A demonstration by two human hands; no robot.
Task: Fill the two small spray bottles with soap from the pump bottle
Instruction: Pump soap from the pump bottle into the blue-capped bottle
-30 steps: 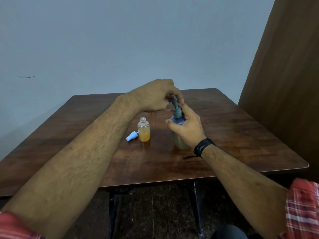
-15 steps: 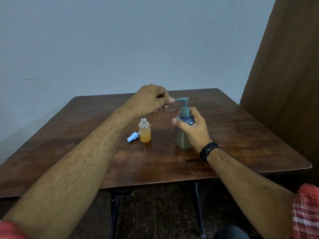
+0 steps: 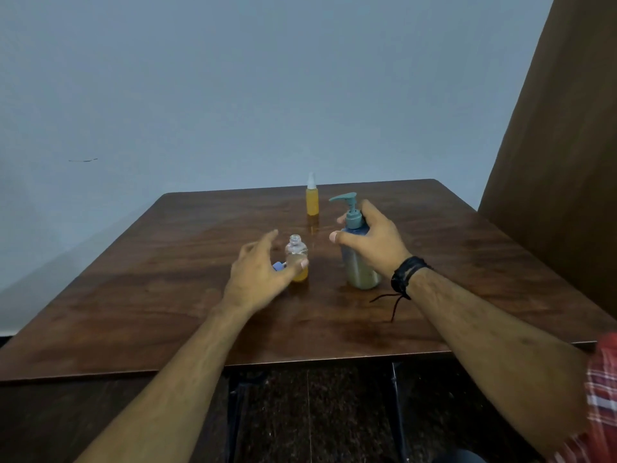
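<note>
On the wooden table (image 3: pixel 167 269), from the head view, we see our right hand (image 3: pixel 374 242) with its fingers curled round the shoulder of the pump bottle (image 3: pixel 359 259), probably to keep it steady. Its teal nozzle points left, toward the open spray bottle (image 3: pixel 296 257). Our left hand (image 3: pixel 262 272) is spread, thumb near this bottle; whether it touches, we cannot tell. This bottle is clear, without cap, about half full of orange soap, and a blue cap (image 3: pixel 277 266) lies just beside it. Farther back stands the capped spray bottle (image 3: pixel 312 197), which looks full.
</note>
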